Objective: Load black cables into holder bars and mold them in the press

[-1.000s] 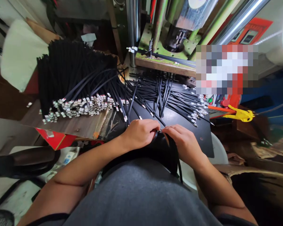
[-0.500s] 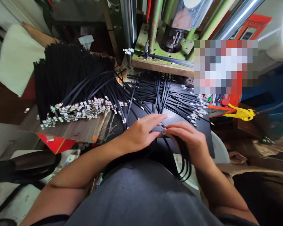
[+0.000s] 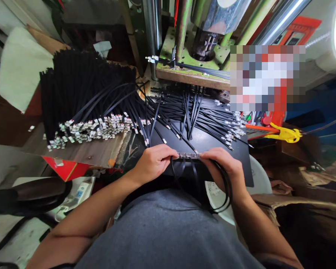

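Between my two hands is a short metal strip (image 3: 188, 155) with small compartments, held level over the near edge of the black work surface. My left hand (image 3: 154, 160) pinches its left end, and my right hand (image 3: 223, 161) pinches its right end. Black flat cables (image 3: 195, 172) hang down from the strip, and some loop below my right hand. What sits inside the compartments is too small to make out. Just beyond lie loose black cables (image 3: 182, 134) with small metal plug ends, one tip close to the strip.
At the left, a big heap of black cables (image 3: 86, 86) with white-metal ends lies on a wooden board (image 3: 100, 151). More cables (image 3: 212, 123) spread under a green press (image 3: 168, 52) with steel columns. Yellow-handled pliers (image 3: 288, 134) are at the right, above a pale round tub (image 3: 261, 175).
My left hand has drawn back from over the strip to its left end and closed there. The strip now shows fully, while my right hand keeps its end.
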Tool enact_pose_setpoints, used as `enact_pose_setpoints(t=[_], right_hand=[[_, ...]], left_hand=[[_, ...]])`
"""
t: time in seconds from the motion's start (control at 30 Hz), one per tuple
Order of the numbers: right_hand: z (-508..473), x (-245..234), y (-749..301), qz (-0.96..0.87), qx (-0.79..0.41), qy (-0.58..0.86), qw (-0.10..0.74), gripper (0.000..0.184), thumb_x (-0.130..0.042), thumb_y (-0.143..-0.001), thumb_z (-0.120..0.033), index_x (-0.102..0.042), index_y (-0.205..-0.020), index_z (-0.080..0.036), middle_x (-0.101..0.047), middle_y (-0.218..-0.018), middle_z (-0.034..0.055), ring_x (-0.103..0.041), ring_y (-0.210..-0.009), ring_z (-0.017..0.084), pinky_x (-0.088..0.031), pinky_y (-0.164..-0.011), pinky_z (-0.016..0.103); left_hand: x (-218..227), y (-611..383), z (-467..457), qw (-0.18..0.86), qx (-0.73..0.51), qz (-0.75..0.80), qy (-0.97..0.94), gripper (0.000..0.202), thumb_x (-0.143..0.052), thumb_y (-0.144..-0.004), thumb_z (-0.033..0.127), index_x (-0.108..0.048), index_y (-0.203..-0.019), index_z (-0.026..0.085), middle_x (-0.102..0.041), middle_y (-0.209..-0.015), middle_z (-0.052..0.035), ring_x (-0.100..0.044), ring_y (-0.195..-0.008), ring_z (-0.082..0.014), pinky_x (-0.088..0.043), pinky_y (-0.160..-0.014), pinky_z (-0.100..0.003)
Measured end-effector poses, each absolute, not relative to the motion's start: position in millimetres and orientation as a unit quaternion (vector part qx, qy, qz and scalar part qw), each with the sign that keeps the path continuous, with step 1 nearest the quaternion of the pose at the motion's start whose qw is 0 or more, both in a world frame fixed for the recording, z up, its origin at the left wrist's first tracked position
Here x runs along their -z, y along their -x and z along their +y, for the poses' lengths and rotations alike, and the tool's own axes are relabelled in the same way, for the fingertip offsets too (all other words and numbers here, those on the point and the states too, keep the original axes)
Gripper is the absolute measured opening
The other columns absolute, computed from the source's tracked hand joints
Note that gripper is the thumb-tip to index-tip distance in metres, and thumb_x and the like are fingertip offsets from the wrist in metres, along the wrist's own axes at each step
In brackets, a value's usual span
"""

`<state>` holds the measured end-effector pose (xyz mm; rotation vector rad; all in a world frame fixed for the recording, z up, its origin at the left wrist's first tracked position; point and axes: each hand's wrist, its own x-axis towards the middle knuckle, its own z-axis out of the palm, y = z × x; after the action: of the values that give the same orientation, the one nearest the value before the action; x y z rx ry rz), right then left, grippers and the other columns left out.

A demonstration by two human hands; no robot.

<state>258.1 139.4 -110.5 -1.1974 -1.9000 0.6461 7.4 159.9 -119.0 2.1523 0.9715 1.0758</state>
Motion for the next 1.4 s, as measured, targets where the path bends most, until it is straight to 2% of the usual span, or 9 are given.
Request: enact_pose_setpoints(t=[0.17,0.37,0.5,0.63,0.83,1.0,1.1,1.27,1.4], right_hand=[[153,116,-253,-0.797,-0.218,0.422,0.373,0.014,-0.061,-0.092,-0.01,-0.066,-0.097,-0.021,-0.069,-0.088,0.0018,-0.062,-0.084,0.016,-0.054,-0.077,0.028],[152,120,-252,-0.879,-0.108,0.339,0.316,0.02,-0.055,-0.093,-0.007,-0.062,-0.109,-0.015,-0.07,-0.096,0.0093,-0.06,-0.09,0.023,-0.052,-0.084,0.038],[156,112,-255,-0.876,-0.145,0.366,0.277,0.018,-0.054,-0.093,-0.007,-0.064,-0.106,-0.014,-0.069,-0.091,0.0087,-0.061,-0.09,0.022,-0.053,-0.08,0.034],[158,104,-272,-0.817,-0.21,0.429,0.323,0.012,-0.059,-0.093,-0.011,-0.066,-0.096,-0.02,-0.069,-0.102,0.0058,-0.065,-0.092,0.016,-0.054,-0.082,0.028],[151,111,-279,-0.801,-0.232,0.414,0.364,0.013,-0.058,-0.092,-0.01,-0.065,-0.097,-0.02,-0.07,-0.094,0.0054,-0.067,-0.092,0.018,-0.056,-0.083,0.032],[149,112,-276,-0.837,-0.179,0.381,0.351,0.02,-0.053,-0.092,-0.009,-0.067,-0.103,-0.019,-0.071,-0.099,0.0091,-0.067,-0.095,0.021,-0.057,-0.084,0.038],[149,112,-277,-0.832,-0.177,0.39,0.351,0.023,-0.051,-0.093,-0.007,-0.066,-0.106,-0.019,-0.07,-0.099,0.0093,-0.067,-0.093,0.02,-0.058,-0.081,0.036],[148,112,-275,-0.852,-0.144,0.37,0.341,0.021,-0.05,-0.094,-0.008,-0.064,-0.106,-0.018,-0.07,-0.1,0.0109,-0.066,-0.093,0.021,-0.057,-0.083,0.037],[151,108,-270,-0.875,-0.107,0.374,0.289,0.022,-0.045,-0.096,-0.009,-0.065,-0.105,-0.015,-0.07,-0.097,0.0122,-0.063,-0.091,0.022,-0.055,-0.083,0.038]], left_hand=[[109,-10,165,0.278,-0.329,0.372,-0.822,0.021,-0.056,-0.085,0.0,-0.067,-0.095,0.017,-0.069,-0.087,0.0003,-0.064,-0.079,-0.0111,-0.051,-0.074,-0.022],[105,-11,169,0.275,-0.31,0.371,-0.831,0.02,-0.053,-0.084,0.002,-0.066,-0.091,0.016,-0.069,-0.085,0.0006,-0.064,-0.077,-0.0124,-0.05,-0.073,-0.023],[106,-14,169,0.265,-0.284,0.381,-0.839,0.019,-0.054,-0.084,0.003,-0.066,-0.09,0.017,-0.07,-0.085,0.0012,-0.066,-0.078,-0.0138,-0.051,-0.074,-0.024],[109,-15,170,0.228,-0.279,0.38,-0.852,0.017,-0.054,-0.087,0.006,-0.067,-0.091,0.017,-0.07,-0.085,0.0,-0.067,-0.079,-0.0158,-0.053,-0.076,-0.027],[89,-1,195,0.33,-0.205,0.293,-0.874,0.025,-0.052,-0.089,0.004,-0.068,-0.104,0.018,-0.072,-0.099,-0.0008,-0.068,-0.088,-0.0127,-0.053,-0.082,-0.023],[80,-31,230,0.219,-0.112,0.285,-0.927,0.022,-0.06,-0.088,0.008,-0.068,-0.107,0.017,-0.065,-0.107,-0.0066,-0.062,-0.1,-0.021,-0.05,-0.091,-0.033],[90,-59,246,0.177,-0.028,0.273,-0.945,0.014,-0.07,-0.086,0.017,-0.068,-0.099,0.016,-0.06,-0.105,-0.0075,-0.061,-0.095,-0.0218,-0.051,-0.085,-0.032],[92,-72,249,0.16,0.028,0.267,-0.95,0.007,-0.055,-0.094,0.015,-0.062,-0.093,0.016,-0.058,-0.097,-0.0041,-0.06,-0.075,-0.0154,-0.046,-0.062,-0.024],[77,-47,234,0.186,-0.051,0.272,-0.943,0.013,-0.048,-0.096,0.012,-0.06,-0.099,0.014,-0.061,-0.095,-0.0053,-0.062,-0.085,-0.0179,-0.05,-0.074,-0.026]])
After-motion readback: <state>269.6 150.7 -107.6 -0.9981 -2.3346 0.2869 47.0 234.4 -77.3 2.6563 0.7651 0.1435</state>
